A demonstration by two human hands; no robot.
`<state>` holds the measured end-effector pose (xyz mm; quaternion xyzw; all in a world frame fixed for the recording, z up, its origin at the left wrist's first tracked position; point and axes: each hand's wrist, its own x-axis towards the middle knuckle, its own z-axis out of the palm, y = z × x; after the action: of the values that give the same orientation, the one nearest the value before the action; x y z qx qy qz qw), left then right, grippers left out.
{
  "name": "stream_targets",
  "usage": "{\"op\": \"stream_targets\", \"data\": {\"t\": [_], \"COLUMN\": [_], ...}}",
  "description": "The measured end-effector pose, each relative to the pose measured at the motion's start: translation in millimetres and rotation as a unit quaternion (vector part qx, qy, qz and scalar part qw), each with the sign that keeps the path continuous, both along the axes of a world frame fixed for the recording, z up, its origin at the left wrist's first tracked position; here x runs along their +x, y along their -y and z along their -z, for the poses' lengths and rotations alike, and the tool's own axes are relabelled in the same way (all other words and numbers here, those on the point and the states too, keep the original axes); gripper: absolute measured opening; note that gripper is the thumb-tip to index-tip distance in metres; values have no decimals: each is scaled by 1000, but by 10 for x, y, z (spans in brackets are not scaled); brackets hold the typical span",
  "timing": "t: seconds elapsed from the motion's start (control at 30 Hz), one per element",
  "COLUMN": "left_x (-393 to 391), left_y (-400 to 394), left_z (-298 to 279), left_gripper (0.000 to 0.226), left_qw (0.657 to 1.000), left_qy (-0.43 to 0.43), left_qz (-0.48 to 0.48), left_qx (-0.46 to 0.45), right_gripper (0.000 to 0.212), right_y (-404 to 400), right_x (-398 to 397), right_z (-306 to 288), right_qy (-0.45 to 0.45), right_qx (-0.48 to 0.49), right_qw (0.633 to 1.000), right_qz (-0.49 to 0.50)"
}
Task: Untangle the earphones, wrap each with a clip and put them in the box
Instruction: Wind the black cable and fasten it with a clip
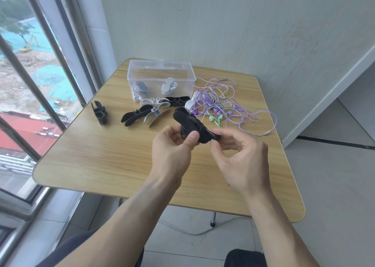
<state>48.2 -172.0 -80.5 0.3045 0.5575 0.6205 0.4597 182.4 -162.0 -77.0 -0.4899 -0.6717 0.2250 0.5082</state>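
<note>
- Now both hands are raised over the wooden table (97,165), sharing one black clip (189,123) with black earphone cord (183,131) wound round its middle.
- Left hand (172,145): its thumb lies across the near side of the clip and the fingers curl behind it, gripping the clip's waist.
- Right hand (241,157): thumb and forefinger pinch the clip's nearer end, the other fingers loosely bent below.
- Just beyond the right hand lies a tangle of purple earphones (233,102) and green earphones (216,117), cords looped over one another; how many sets are in it is hard to tell.
- At the tangle's left edge a white clip (190,103) is partly under the cords.
- Beyond the left hand lie loose clips: black clips (133,116), a gray clip (155,116), a white one (153,102) and another black one (176,101) close together.
- Further off to the left of the left hand, a black clip (99,112) stands on its edge, apart from the rest.
- Beyond all the clips stands the clear plastic box (188,69), open on top, holding two wrapped bundles: a gray-clipped one (140,87) on the left side and a white-clipped one (168,86) on the right.
- To the left of the arms a window (30,84) runs beside the table.
</note>
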Motion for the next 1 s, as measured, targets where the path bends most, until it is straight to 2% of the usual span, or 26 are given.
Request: {"op": "stream_targets", "data": {"t": [0.1, 0.17, 0.27, 0.37, 0.53, 0.63, 0.8, 1.0], "left_x": [13, 13, -11, -25, -13, -7, -80, -49], "left_y": [2, -12, -20, -16, -10, 0, 9, -20], "left_z": [21, 32, 28, 27, 36, 24, 13, -19], "left_gripper": [10, 10, 5, 10, 7, 7, 11, 15], "left_qw": [999, 998, 1000, 996, 998, 999, 997, 996], "left_qy": [-48, -51, -6, 75, 63, 40, 51, 66], "left_qz": [2, 2, 20, 39, 20, 18, 59, 64], "left_qx": [16, 20, 14, 4, 6, 16, 16, 18], "right_gripper": [24, 24, 26, 29, 34, 38, 35, 28], "right_y": [-6, -21, -48, -65, -66, -77, -63, 30], "right_x": [-23, -19, 15, 49, 38, 30, 8, -95], "right_z": [18, 24, 24, 20, 24, 19, 41, 115], "right_qy": [-18, -32, -43, -52, -52, -40, 17, -77], "right_qx": [-9, -24, -46, -65, -90, -106, -103, -67], "right_qw": [1000, 999, 998, 995, 989, 990, 993, 995], "right_qz": [16, 6, -25, -55, -106, -86, -56, -16]}}
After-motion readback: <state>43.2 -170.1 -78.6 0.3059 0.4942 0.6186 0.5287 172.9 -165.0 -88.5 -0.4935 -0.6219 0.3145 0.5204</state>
